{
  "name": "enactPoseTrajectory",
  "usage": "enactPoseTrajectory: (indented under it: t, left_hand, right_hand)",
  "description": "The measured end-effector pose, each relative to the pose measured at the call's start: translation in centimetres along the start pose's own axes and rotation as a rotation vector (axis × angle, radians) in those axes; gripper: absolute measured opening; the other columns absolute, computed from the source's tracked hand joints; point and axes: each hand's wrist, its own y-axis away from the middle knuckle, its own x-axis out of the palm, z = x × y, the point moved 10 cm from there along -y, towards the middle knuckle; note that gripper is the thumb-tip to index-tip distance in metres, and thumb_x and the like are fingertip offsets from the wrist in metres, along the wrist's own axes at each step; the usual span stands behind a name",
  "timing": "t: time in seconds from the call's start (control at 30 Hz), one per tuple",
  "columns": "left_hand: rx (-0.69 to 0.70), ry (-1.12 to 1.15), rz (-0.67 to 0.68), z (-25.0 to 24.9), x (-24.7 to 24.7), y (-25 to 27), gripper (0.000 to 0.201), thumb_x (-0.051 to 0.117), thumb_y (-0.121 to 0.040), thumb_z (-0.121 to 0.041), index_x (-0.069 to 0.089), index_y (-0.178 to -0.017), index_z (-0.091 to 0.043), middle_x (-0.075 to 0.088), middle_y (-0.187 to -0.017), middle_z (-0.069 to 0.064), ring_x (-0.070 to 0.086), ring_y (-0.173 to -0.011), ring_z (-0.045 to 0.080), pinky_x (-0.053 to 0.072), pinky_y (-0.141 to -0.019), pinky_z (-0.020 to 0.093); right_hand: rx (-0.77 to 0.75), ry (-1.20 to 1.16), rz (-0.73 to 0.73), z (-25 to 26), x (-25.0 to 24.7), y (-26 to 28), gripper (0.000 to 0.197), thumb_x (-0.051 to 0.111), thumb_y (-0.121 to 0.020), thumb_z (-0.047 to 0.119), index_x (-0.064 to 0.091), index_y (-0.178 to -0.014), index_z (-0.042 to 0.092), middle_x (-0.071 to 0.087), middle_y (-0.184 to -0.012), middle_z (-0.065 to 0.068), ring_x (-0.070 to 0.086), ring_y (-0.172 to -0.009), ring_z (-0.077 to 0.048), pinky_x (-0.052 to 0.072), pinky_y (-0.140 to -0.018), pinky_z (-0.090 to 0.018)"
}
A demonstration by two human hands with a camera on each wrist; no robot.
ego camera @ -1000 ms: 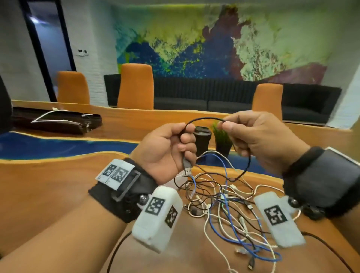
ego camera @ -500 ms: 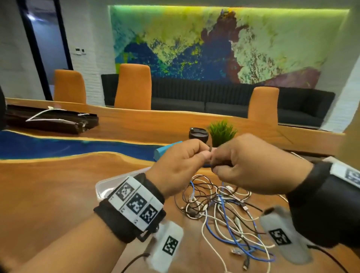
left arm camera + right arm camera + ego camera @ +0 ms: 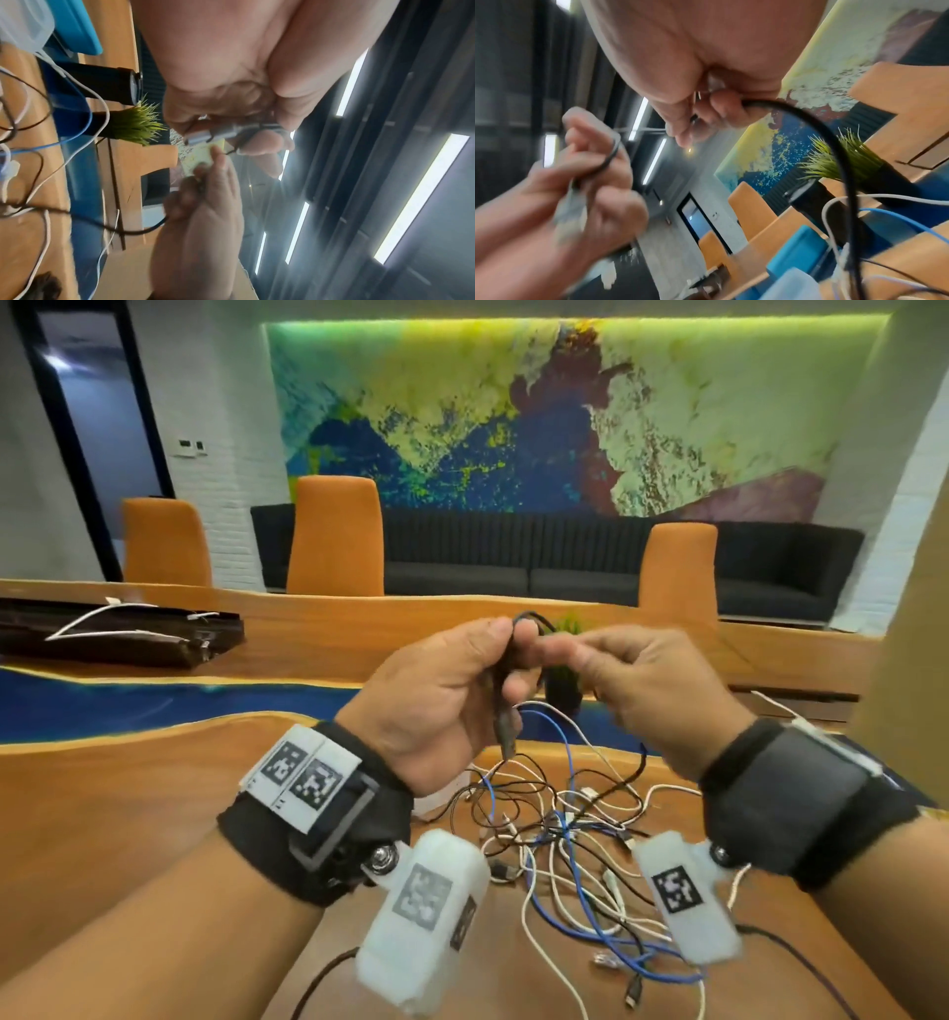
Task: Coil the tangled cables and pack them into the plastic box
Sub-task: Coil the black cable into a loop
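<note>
My left hand (image 3: 506,654) grips a thin black cable (image 3: 531,619), looped over its fingers, with the grey USB plug (image 3: 506,731) hanging below the palm. The left wrist view shows that plug (image 3: 213,134) lying across the curled fingers. Just to the right, my right hand (image 3: 560,654) pinches the same black cable (image 3: 821,130), which trails down to the tangle of white, blue and black cables (image 3: 575,839) on the wooden table (image 3: 128,814). The clear plastic box (image 3: 23,26) stands beyond the tangle beside its blue lid (image 3: 74,26). In the head view my left hand mostly hides the box.
A black tumbler (image 3: 102,85) and a small potted plant (image 3: 136,121) stand just behind the cables. A dark case (image 3: 118,634) with a white cable lies at the far left. Orange chairs (image 3: 334,536) line the table's far side.
Both hands have risen from just above the tangle. The left hand has turned palm-up with the cable loops and plug in it, and the right hand has drawn slightly away.
</note>
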Motion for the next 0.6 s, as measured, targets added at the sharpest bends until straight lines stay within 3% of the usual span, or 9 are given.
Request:
enactPoseTrajectory:
  t: [0.1, 0.17, 0.27, 0.3, 0.37, 0.43, 0.5, 0.6]
  left_hand:
    - [0.105, -0.126, -0.091, -1.6, -0.8, -0.9, 0.032, 0.036, -0.104, -0.021, 0.064, -0.089, -0.019, 0.071, -0.118, 0.009, 0.060, -0.076, 0.012, 0.053, -0.059, 0.028]
    - [0.168, -0.468, -0.119, -2.2, -1.3, -1.4, 0.031, 0.038, -0.105, -0.017, 0.067, -0.093, -0.017, 0.070, -0.121, 0.009, 0.066, -0.092, 0.015, 0.058, -0.073, 0.028]
    - [0.228, -0.860, -0.039, -1.6, -1.0, -1.6, 0.021, 0.043, -0.104, -0.014, 0.063, -0.102, -0.006, 0.067, -0.121, 0.007, 0.063, -0.114, 0.008, 0.053, -0.091, 0.025]
    - [0.255, -0.978, -0.003, -1.5, -0.5, -1.6, 0.022, 0.043, -0.103, -0.018, 0.063, -0.103, -0.007, 0.068, -0.117, 0.005, 0.063, -0.113, 0.008, 0.052, -0.092, 0.026]
    - [0.302, -1.167, 0.061, -1.4, 0.5, -1.6, 0.027, 0.042, -0.099, -0.026, 0.062, -0.102, -0.009, 0.068, -0.101, 0.004, 0.063, -0.096, 0.013, 0.052, -0.083, 0.031]
    - [0.279, -1.143, 0.082, -1.2, 0.7, -1.6, 0.028, 0.040, -0.097, -0.028, 0.062, -0.100, -0.011, 0.064, -0.087, 0.003, 0.059, -0.082, 0.014, 0.050, -0.074, 0.027]
    - [0.175, -0.973, 0.055, -0.7, 0.0, -1.5, 0.030, 0.039, -0.103, -0.027, 0.063, -0.104, -0.008, 0.062, -0.085, 0.010, 0.054, -0.076, 0.015, 0.045, -0.068, 0.024]
    - [0.034, -0.658, 0.076, 0.1, 0.1, -1.2, 0.034, 0.035, -0.106, -0.022, 0.066, -0.097, -0.013, 0.068, -0.105, 0.018, 0.047, -0.071, 0.016, 0.038, -0.061, 0.024]
  right_hand:
    - [0.013, 0.218, 0.319, -0.7, 4.8, 2.2, 0.019, 0.052, -0.100, 0.024, 0.070, -0.095, 0.026, 0.062, -0.071, 0.005, 0.053, -0.058, 0.004, 0.041, -0.056, -0.013]
    - [-0.076, 0.324, 0.424, 1.2, 5.6, 2.9, 0.019, 0.051, -0.100, 0.025, 0.064, -0.086, 0.030, 0.060, -0.070, 0.007, 0.055, -0.062, 0.000, 0.045, -0.058, -0.017]
    - [-0.166, 0.522, 0.491, 3.7, 4.9, 2.7, 0.019, 0.058, -0.096, 0.030, 0.062, -0.077, 0.030, 0.059, -0.067, 0.009, 0.055, -0.064, -0.003, 0.044, -0.058, -0.019]
    - [-0.209, 0.575, 0.472, 4.4, 4.4, 2.4, 0.020, 0.060, -0.094, 0.030, 0.063, -0.075, 0.029, 0.056, -0.064, 0.010, 0.054, -0.063, -0.001, 0.041, -0.057, -0.016]
    - [-0.265, 0.584, 0.387, 5.5, 3.0, 1.5, 0.017, 0.067, -0.089, 0.026, 0.068, -0.072, 0.024, 0.057, -0.062, 0.012, 0.054, -0.062, 0.000, 0.040, -0.056, -0.015]
    - [-0.258, 0.457, 0.291, 6.3, 1.2, 0.5, 0.007, 0.075, -0.082, 0.022, 0.074, -0.075, 0.019, 0.068, -0.067, 0.008, 0.062, -0.065, -0.004, 0.052, -0.061, -0.025]
    - [-0.253, 0.271, 0.213, 6.9, -0.6, -0.4, 0.006, 0.080, -0.077, 0.012, 0.075, -0.080, 0.012, 0.073, -0.074, -0.001, 0.069, -0.069, -0.011, 0.058, -0.066, -0.031]
    - [-0.210, -0.005, 0.021, 5.4, -3.0, -1.7, 0.012, 0.077, -0.079, 0.007, 0.071, -0.086, 0.000, 0.067, -0.067, 0.002, 0.058, -0.054, -0.001, 0.048, -0.052, -0.016]
